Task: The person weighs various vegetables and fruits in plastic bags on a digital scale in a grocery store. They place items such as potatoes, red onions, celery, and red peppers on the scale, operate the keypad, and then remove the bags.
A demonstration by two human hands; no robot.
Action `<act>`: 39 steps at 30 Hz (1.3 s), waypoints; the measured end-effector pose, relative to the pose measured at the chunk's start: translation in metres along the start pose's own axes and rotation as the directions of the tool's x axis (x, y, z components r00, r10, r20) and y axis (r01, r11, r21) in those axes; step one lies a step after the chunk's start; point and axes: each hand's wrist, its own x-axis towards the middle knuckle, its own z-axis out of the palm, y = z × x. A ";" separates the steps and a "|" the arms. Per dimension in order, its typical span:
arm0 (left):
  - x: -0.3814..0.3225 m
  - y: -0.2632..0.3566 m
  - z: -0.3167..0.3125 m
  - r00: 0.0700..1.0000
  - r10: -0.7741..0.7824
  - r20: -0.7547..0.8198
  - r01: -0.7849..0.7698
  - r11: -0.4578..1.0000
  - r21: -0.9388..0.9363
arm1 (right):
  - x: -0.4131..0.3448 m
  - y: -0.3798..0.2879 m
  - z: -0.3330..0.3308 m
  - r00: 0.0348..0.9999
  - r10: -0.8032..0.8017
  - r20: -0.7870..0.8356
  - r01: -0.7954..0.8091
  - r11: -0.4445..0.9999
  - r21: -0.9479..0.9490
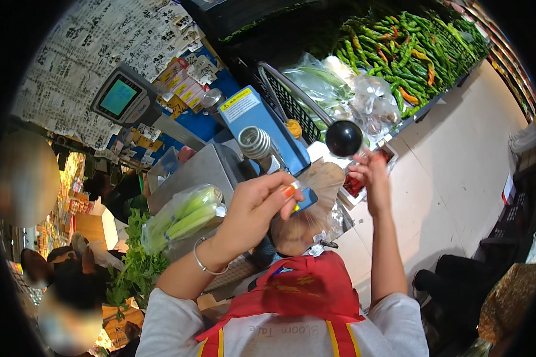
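My left hand pinches the gathered neck of a clear plastic bag, thumb against fingers. Roundish brown produce, hard to identify, fills the bag close to my red apron. The neck sits by the front end of a blue bench-top machine, perhaps a bag-neck sealer, with a coil spring. Its metal lever ends in a black ball knob. Just below the knob is my right hand, blurred, fingers apart and holding nothing; I cannot tell whether it touches the knob.
Bagged celery lies on a weighing scale, its lit display to the left. Bagged vegetables and loose green peppers fill a stand beyond. A red-filled box is below the knob. People stand at left.
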 end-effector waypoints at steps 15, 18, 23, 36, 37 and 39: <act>-0.011 -0.007 0.063 0.975 0.211 0.063 -0.211 0.978 -0.009 | -0.025 0.085 -0.063 0.934 0.332 -0.135 -0.218 0.824 0.522; -0.036 -0.002 0.065 0.963 0.247 0.105 -0.235 0.965 -0.117 | -0.065 0.061 -0.077 0.918 0.358 -0.172 -0.208 0.803 0.558; -0.081 0.012 0.047 0.956 0.154 0.248 -0.082 0.957 -0.279 | -0.139 0.049 -0.061 0.898 0.383 -0.218 -0.219 0.818 0.532; -0.329 0.004 -0.049 0.953 -0.014 -0.303 -0.110 0.916 -0.386 | -0.277 0.098 0.123 0.729 0.676 0.110 -0.675 0.683 0.280; -0.349 -0.002 -0.051 0.906 -0.027 -0.421 -0.152 0.910 -0.386 | -0.284 0.109 0.140 0.699 0.695 0.167 -0.712 0.657 0.245; -0.378 -0.020 -0.056 0.746 0.083 -0.661 -0.399 0.850 -0.343 | -0.297 0.124 0.175 0.636 0.736 0.232 -0.767 0.636 0.086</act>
